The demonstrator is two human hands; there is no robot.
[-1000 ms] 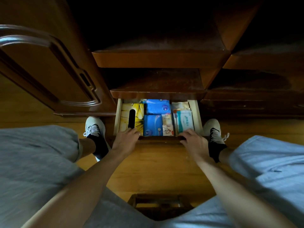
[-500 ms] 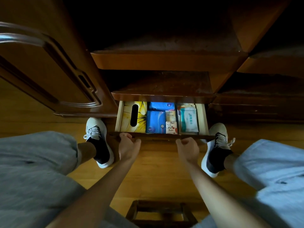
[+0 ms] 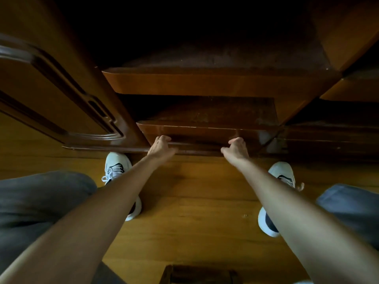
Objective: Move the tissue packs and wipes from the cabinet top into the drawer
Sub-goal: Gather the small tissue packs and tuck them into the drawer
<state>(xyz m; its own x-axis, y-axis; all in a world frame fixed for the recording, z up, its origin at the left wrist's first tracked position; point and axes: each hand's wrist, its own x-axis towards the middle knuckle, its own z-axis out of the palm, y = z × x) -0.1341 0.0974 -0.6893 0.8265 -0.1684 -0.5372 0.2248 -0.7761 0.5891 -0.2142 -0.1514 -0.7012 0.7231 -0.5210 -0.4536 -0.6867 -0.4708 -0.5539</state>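
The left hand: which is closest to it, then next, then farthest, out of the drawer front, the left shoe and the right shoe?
From the left hand:
1. Drawer front, touching its fingertips.
2. Left shoe, just beside the wrist, on the floor.
3. Right shoe, far across, beyond the right hand.

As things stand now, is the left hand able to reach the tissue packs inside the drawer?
Probably not directly. The drawer looks pushed shut, so no packs show. The left hand rests on its front edge, as does the right hand, so it would have to pull the drawer open first.
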